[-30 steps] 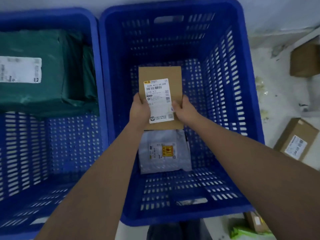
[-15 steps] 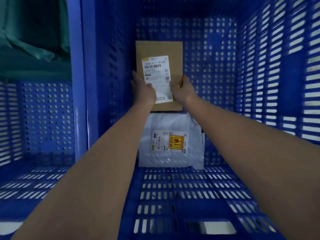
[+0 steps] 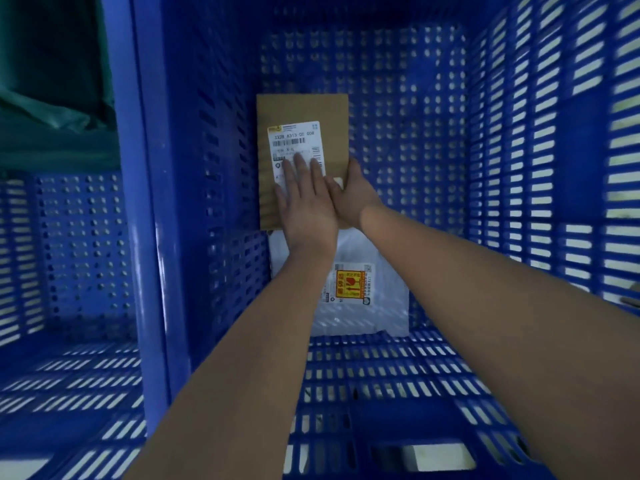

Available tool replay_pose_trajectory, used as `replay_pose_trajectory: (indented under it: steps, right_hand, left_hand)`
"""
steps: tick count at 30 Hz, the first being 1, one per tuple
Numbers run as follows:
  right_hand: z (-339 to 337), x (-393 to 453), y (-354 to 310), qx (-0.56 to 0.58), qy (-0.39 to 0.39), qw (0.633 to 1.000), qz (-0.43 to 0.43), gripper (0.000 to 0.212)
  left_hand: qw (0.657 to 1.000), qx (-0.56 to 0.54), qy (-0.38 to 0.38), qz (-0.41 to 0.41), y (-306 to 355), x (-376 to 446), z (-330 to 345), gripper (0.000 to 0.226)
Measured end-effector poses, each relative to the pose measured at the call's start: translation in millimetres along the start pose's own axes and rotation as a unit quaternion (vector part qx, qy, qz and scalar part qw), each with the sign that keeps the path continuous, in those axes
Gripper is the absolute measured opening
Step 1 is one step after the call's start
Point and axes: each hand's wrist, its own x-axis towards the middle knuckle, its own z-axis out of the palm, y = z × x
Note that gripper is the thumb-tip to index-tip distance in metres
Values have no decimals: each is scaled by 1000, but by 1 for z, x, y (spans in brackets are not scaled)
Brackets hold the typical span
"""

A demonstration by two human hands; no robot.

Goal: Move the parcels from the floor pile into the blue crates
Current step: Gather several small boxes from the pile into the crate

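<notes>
We look down into the right-hand blue crate (image 3: 398, 382). The brown cardboard parcel (image 3: 332, 112) lies flat on the crate floor at 12 o'clock, its left edge just beside the perforated left wall, its far edge short of the back wall. Bare crate floor runs from the parcel's right edge out to 3 o'clock.

The white poly mailer (image 3: 374, 306) sits at 6 o'clock of the parcel, the two edges touching or overlapping; we cannot tell which. A strip of bare floor lies beyond it toward the near wall.

Left hand (image 3: 304, 202): fingers straight and spread, pressed flat on the parcel's white label (image 3: 294, 140). Right hand (image 3: 353, 195): at the parcel's lower right corner, thumb along its right edge, fingers tucked from view; whether it grips we cannot tell.

At 9 o'clock, past the shared rims, the second blue crate (image 3: 69, 254) holds a green-wrapped parcel (image 3: 52, 81).

Against half a second ago: the left hand then clasped the parcel's left edge; it now lies flat on top. The parcel now rests lower, on the crate floor.
</notes>
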Motion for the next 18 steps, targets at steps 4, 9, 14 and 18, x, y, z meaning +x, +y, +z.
replay_pose_trajectory:
  steps: [4,9,14,18]
  right_hand:
    - [-14,-8,-12,-61,-33,996,51,59]
    - [-44,-86,-15,39,67,996,37,29]
    - [-80,-199,10,172,75,978,89,37]
    - [-99,-274,37,275,146,943,114,30]
  left_hand:
    - [987,-150,61,25,-12,-9,-22,52]
    - [928,-343,-55,-134,-32,-52,-58,30]
    - [892,-381,-111,-216,-9,-121,-92,25]
    - [908,-400,-57,-110,43,-179,-117,23]
